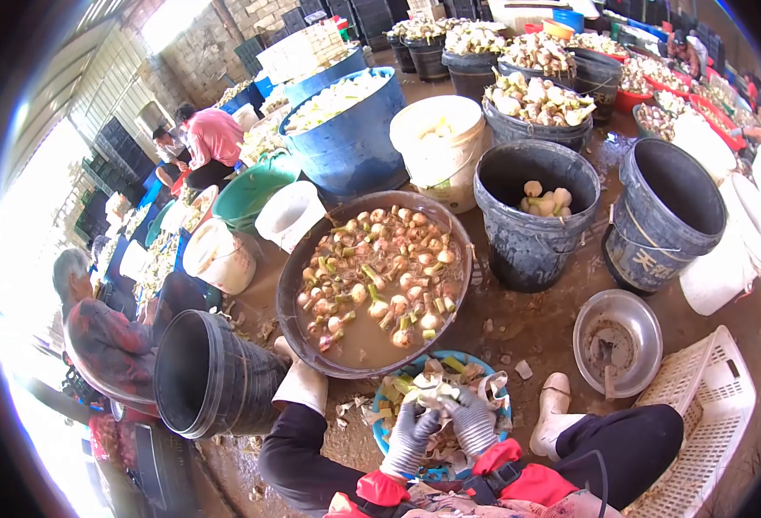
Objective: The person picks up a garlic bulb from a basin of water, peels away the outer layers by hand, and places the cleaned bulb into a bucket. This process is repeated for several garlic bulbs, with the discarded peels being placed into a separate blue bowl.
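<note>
Both hands wear grey gloves and meet above a blue basket [505, 418] that holds peelings. My left hand [415, 432] and my right hand [469, 420] are closed around a pale bulb with loose skins [433, 390]. The bulb's exact shape is partly hidden by the fingers and layers of skin. Just beyond the basket stands a wide basin [287, 309] of muddy water, in which many bulbs with cut stems [378, 306] float.
Black buckets [527, 246] [657, 229] stand beyond the basin to the right, and another black bucket [216, 375] lies tilted at left. A metal bowl [648, 324] and a white crate [700, 414] are at right. A person [108, 337] sits at left.
</note>
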Demonstrator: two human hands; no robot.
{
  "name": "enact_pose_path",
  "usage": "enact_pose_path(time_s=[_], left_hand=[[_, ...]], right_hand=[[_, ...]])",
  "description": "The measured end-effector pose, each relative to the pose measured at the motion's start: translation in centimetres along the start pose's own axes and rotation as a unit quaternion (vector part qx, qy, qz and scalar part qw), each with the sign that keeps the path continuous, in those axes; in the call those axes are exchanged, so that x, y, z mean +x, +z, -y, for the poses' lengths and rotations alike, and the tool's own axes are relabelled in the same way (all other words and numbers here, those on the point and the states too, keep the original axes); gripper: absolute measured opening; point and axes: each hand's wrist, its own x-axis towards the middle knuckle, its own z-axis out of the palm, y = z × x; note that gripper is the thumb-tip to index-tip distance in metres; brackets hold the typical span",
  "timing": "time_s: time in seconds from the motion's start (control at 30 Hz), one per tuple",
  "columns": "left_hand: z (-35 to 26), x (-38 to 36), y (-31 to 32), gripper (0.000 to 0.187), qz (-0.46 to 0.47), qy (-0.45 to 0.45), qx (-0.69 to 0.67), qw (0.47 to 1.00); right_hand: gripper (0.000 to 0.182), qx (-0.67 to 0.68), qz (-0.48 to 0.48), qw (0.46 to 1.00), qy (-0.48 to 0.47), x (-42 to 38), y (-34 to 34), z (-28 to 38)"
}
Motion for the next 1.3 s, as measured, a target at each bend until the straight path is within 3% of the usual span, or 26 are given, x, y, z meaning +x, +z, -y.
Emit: enact_pose_path(time_s=[0.03, 0.13, 0.2, 0.27, 0.4, 0.47, 0.53, 0.6, 0.63, 0.67, 0.73, 0.77, 0.9, 0.97, 1.0, 1.1, 1.13, 1.17, 1.2, 1.23, 1.27, 1.3], left_hand=[[0.1, 0.2, -0.2, 0.050, -0.003, -0.001, -0.001, 1.000], [-1.0, 2.0, -0.3, 0.034, -0.134, -0.015, -0.091, 0.987], [-0.5, 2.8, -1.5, 0.029, -0.132, -0.072, -0.240, 0.959], [-1.3, 2.2, -1.9, 0.028, -0.113, -0.081, -0.254, 0.957], [-1.6, 0.7, -2.1, 0.023, -0.074, -0.064, -0.232, 0.968], [-0.3, 0.5, -3.1, 0.019, 0.021, -0.029, -0.325, 0.945], [-0.2, -0.1, -3.1, 0.018, -0.013, -0.063, -0.329, 0.942], [0.5, -0.1, -3.4, 0.026, -0.058, -0.113, -0.391, 0.911], [-0.3, -0.3, -3.3, 0.037, -0.053, -0.112, -0.367, 0.922], [-0.7, -0.3, -3.2, 0.037, -0.054, -0.113, -0.368, 0.922], [-1.4, -0.2, -3.0, 0.045, -0.081, -0.120, -0.433, 0.890], [-1.8, 0.1, -2.8, 0.046, -0.059, -0.111, -0.414, 0.902], [0.7, 1.4, -5.2, 0.052, -0.132, -0.145, -0.404, 0.894], [1.2, 1.4, -6.6, 0.054, -0.105, -0.178, -0.496, 0.843], [0.6, 1.2, -6.5, 0.054, -0.107, -0.177, -0.496, 0.843], [-0.8, 1.3, -7.3, 0.054, -0.147, -0.181, -0.432, 0.871], [-1.1, 1.8, -8.6, 0.051, -0.183, -0.179, -0.449, 0.856], [0.3, 2.7, -12.2, 0.044, -0.190, -0.103, -0.378, 0.900], [0.5, 3.8, -17.2, 0.038, -0.199, 0.000, -0.199, 0.960], [0.7, 5.0, -22.1, 0.031, -0.242, 0.093, -0.010, 0.966], [-4.8, 4.8, -21.9, 0.027, -0.268, 0.130, -0.210, 0.931], [-10.5, 4.6, -21.5, 0.022, -0.286, 0.181, -0.396, 0.854]], right_hand=[[0.022, -0.006, 0.014, 1.000, -0.013, -0.6, 0.6, 0.2], [0.027, -0.068, 0.060, 0.993, -0.071, -0.3, 1.3, -1.4], [0.029, -0.124, 0.088, 0.982, -0.113, 0.1, 0.9, -2.5], [0.031, -0.012, 0.065, 0.997, -0.034, 0.6, 0.0, -1.6], [0.031, 0.095, 0.050, 0.994, 0.031, 0.5, -0.8, -0.1], [0.030, 0.103, 0.056, 0.992, 0.039, 0.5, -0.9, 0.3], [0.027, 0.163, 0.044, 0.985, 0.042, 0.8, -1.1, -0.1], [0.021, 0.222, 0.009, 0.975, 0.020, 1.4, -2.3, -1.1], [0.016, 0.259, 0.005, 0.965, 0.027, 2.0, -3.1, -1.3], [0.015, 0.228, -0.011, 0.974, -0.003, 2.3, -3.9, -1.6], [0.018, 0.309, -0.029, 0.950, -0.035, 2.6, -4.1, -1.4], [0.020, 0.336, -0.032, 0.941, -0.036, 2.7, -4.4, -1.2], [0.026, 0.423, -0.022, 0.903, -0.078, 2.6, -6.0, 0.3], [0.028, 0.432, -0.058, 0.898, -0.060, 2.2, -6.0, 0.9], [0.028, 0.432, -0.057, 0.898, -0.058, 2.3, -5.6, 0.7], [0.022, 0.185, 0.026, 0.982, -0.008, 2.6, -4.4, -1.5], [0.029, -0.096, 0.052, 0.994, 0.031, 2.3, -4.5, -0.7], [0.032, -0.130, 0.052, 0.990, 0.002, 2.3, -3.9, -1.9], [0.035, -0.163, 0.052, 0.985, -0.027, 2.2, -3.4, -4.0], [0.037, -0.187, 0.062, 0.980, -0.036, 2.6, -3.3, -5.5], [0.039, -0.210, 0.071, 0.974, -0.047, 2.9, -3.3, -6.6], [0.039, -0.210, 0.070, 0.975, -0.031, 3.2, -3.2, -7.2]])
